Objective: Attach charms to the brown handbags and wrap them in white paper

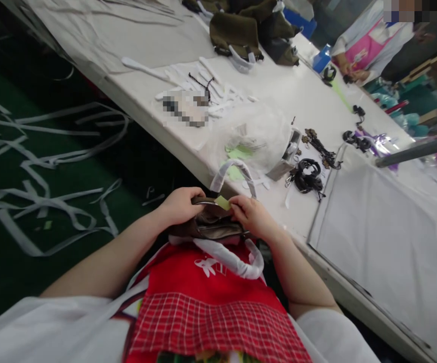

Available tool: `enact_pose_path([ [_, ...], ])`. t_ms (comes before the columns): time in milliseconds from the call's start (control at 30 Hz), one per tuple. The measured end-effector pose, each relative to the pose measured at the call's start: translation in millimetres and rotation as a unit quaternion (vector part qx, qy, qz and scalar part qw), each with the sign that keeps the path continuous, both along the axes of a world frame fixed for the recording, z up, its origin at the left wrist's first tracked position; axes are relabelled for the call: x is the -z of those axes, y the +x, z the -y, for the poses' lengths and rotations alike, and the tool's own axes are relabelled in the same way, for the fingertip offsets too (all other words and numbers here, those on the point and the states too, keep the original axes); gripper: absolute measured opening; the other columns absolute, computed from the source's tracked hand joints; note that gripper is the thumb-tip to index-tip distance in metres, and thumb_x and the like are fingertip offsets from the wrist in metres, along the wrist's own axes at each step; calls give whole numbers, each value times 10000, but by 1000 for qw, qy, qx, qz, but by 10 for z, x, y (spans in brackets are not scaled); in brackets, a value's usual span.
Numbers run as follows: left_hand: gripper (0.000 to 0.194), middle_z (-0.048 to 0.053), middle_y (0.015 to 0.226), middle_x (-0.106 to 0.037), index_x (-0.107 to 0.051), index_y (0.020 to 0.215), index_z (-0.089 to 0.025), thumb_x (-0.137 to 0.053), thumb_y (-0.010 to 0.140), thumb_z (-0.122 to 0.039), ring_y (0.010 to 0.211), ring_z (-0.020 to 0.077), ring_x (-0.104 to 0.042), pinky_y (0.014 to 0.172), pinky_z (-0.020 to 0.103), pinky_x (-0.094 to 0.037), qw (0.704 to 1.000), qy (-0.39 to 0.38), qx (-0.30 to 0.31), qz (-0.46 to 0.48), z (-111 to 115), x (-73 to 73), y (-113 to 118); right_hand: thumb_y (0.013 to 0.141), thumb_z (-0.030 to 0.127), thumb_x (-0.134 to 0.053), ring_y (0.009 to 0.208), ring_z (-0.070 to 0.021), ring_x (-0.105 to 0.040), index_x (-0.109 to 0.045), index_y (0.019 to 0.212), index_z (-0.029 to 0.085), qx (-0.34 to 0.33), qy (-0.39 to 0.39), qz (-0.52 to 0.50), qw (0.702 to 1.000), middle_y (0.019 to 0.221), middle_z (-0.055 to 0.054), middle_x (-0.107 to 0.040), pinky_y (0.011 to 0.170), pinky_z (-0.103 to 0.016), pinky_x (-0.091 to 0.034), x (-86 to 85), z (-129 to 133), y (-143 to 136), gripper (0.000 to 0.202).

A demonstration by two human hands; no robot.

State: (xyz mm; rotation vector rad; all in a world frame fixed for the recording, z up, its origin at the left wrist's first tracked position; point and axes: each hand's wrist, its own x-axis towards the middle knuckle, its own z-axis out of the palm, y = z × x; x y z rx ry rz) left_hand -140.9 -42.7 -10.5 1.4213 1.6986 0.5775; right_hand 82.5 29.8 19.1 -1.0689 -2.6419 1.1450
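Observation:
A brown handbag (218,231) with its zipped top spread apart rests against my red apron, below the table edge. Its two handles (237,166) are wrapped in white film; one stands up at the far side, the other droops toward me. My left hand (183,204) grips the bag's zipper edge at the left. At the right, my right hand (251,214) pinches a small yellow-green paper slip (223,202) over the bag's opening. The fingertips of my left hand are partly hidden by the bag edge.
On the white table (188,146) lie a clear plastic bag (256,136), coiled black straps (308,175), white strips and a stack of dark olive bags (237,33). A grey metal bar (418,151) crosses at right. A co-worker in a pink apron (365,50) works at the far side.

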Motion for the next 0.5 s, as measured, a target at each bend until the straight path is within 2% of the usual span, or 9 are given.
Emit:
enact_pose_path([
  [100,182,-6,781,-718,-693,856,-208,-587,747,-307,731,193,-649,640,271,-447,1000,9,2,-16,9,-16,5,951,176,-474,868,-171,-669,-609,1088,169,-41,68,38,996,981,-64,-714,786,-272,-477,64,111,-15,193],
  [200,167,-7,769,-718,-696,836,-211,-582,747,-292,717,193,-646,632,273,-441,999,13,6,-35,4,-46,12,943,161,-477,971,-194,-651,-609,1114,159,-85,120,66,987,1079,-82,-698,857,-284,-459,50,175,-41,215],
  [367,161,-8,738,-704,-695,819,-210,-577,741,-286,691,188,-637,613,275,-426,999,18,14,-47,1,-90,32,924,171,-480,888,-208,-658,-625,1030,172,-133,175,148,964,995,-77,-703,752,-283,-454,-19,270,-112,180],
  [500,166,-8,728,-698,-695,811,-214,-569,740,-295,680,186,-632,595,274,-416,998,21,27,-51,18,-134,65,927,229,-490,817,-213,-663,-637,951,183,-152,177,189,954,902,-77,-718,699,-281,-437,-22,333,-180,156],
])
